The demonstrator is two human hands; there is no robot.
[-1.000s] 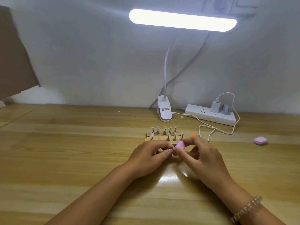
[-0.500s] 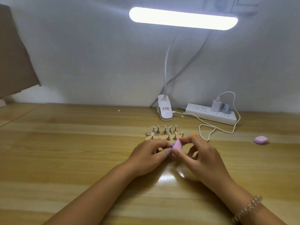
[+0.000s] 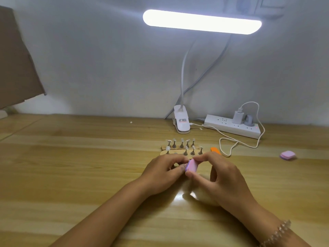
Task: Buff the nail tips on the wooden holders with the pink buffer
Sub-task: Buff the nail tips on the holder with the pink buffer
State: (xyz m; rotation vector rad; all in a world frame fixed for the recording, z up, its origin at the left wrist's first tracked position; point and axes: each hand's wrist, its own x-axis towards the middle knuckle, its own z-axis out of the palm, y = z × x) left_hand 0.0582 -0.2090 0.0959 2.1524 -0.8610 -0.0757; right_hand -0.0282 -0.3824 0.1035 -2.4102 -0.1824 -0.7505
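Pink buffer is pinched by my right hand, thumb below, forefinger above; my left hand curls against it, grasp unclear.

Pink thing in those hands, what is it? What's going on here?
A person works at a wooden table under a lamp. The right hand pinches the pink buffer. The left hand meets it with curled fingers; whatever they hold is hidden, perhaps a nail tip. Just behind, two wooden holders carry nail tips on little stands, so buffing looks under way.
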